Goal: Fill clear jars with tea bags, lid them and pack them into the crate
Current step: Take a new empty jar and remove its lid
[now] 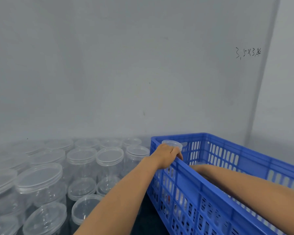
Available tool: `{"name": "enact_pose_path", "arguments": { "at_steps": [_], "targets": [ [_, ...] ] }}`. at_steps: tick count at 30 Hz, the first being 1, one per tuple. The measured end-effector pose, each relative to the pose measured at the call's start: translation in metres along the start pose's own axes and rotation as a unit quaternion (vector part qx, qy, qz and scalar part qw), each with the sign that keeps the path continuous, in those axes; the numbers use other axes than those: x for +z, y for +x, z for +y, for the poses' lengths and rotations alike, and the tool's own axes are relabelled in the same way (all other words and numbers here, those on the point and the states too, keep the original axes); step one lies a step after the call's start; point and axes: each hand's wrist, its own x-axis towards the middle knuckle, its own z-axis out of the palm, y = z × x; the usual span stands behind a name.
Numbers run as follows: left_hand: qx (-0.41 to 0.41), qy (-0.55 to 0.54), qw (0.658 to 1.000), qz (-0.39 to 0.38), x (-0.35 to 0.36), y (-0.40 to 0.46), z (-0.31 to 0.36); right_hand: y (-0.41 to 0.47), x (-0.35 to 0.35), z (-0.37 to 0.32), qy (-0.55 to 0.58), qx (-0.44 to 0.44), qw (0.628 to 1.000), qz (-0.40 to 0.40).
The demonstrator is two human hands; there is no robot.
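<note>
Closest to us are the two bare forearms, reaching up out of the bottom edge toward a blue crate [190, 182]. Starting at the left, a crowd of clear jars [81, 160] with clear lids stands packed together, rows of them running back to the grey wall [109, 65]; some nearer ones lie lower or tilted, and all look empty as far as the plastic lets one judge. Just right of the jars, the left hand [166, 155] sits on the crate's near rim at its far-left corner, fingers curled over the edge and closed around it. Directly behind that hand, inside the crate's corner, the lidded top of one jar [172, 143] pokes up above the rim. Further right, the right hand [199, 167] dips down inside the crate; the near wall hides its fingers, so whether it is gripping anything or spread flat cannot be told. Through the slots in the wall, pale shapes with a spot of red show faintly in the crate. High on the wall at the right is scrawled handwriting [248, 52].
</note>
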Motion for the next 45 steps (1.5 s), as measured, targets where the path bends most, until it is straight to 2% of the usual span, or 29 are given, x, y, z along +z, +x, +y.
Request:
{"name": "enact_pose_path", "arguments": {
  "at_steps": [1, 3, 5, 8, 11, 15, 19, 22, 25, 27, 29, 31, 34, 37, 40, 43, 45],
  "targets": [
    [-0.005, -0.027, 1.000, -0.001, 0.000, -0.001, 0.001, 0.002, -0.006, -0.004, 0.049, 0.010, 0.999, -0.002],
    [-0.027, -0.111, 0.993, 0.004, -0.002, -0.005, 0.003, -0.007, -0.017, -0.012, 0.055, -0.016, 0.998, 0.009],
    [-0.048, -0.212, 0.976, 0.020, -0.004, -0.012, 0.007, -0.014, -0.026, -0.023, 0.084, -0.054, 0.995, 0.020],
    [-0.065, -0.298, 0.951, 0.056, -0.012, -0.022, 0.018, -0.035, -0.031, -0.036, 0.118, -0.097, 0.988, 0.021],
    [-0.075, -0.326, 0.938, 0.089, -0.027, -0.038, 0.030, -0.051, -0.030, -0.044, 0.152, -0.131, 0.979, 0.025],
    [-0.065, -0.296, 0.942, 0.144, -0.052, -0.069, 0.034, -0.071, -0.011, -0.055, 0.157, -0.181, 0.971, 0.025],
    [-0.056, -0.228, 0.950, 0.207, -0.076, -0.118, 0.015, -0.089, 0.023, -0.062, 0.100, -0.223, 0.969, 0.043],
    [-0.057, -0.123, 0.964, 0.230, -0.095, -0.156, -0.007, -0.099, 0.056, -0.066, 0.094, -0.237, 0.967, 0.022],
    [-0.063, -0.035, 0.961, 0.265, -0.111, -0.191, -0.022, -0.106, 0.093, -0.065, 0.095, -0.231, 0.968, -0.006],
    [-0.067, 0.033, 0.949, 0.306, -0.122, -0.213, -0.028, -0.111, 0.117, -0.066, 0.105, -0.223, 0.969, -0.028],
    [-0.084, 0.155, 0.928, 0.329, -0.135, -0.233, -0.038, -0.117, 0.141, -0.068, 0.116, -0.216, 0.967, -0.062],
    [-0.135, 0.277, 0.901, 0.306, -0.149, -0.251, -0.048, -0.124, 0.164, -0.074, 0.118, -0.218, 0.964, -0.097],
    [-0.256, 0.388, 0.853, 0.237, -0.162, -0.274, -0.058, -0.132, 0.199, -0.082, 0.104, -0.233, 0.960, -0.120],
    [-0.312, 0.424, 0.826, 0.200, -0.165, -0.291, -0.066, -0.135, 0.233, -0.087, 0.074, -0.257, 0.958, -0.104],
    [-0.330, 0.417, 0.828, 0.178, -0.160, -0.302, -0.073, -0.131, 0.261, -0.089, 0.010, -0.330, 0.943, -0.043],
    [-0.314, 0.430, 0.829, 0.170, -0.154, -0.308, -0.077, -0.125, 0.279, -0.088, 0.009, -0.371, 0.928, -0.029],
    [-0.274, 0.418, 0.845, 0.190, -0.150, -0.309, -0.076, -0.124, 0.287, -0.086, 0.040, -0.377, 0.924, -0.042]
  ]
}}
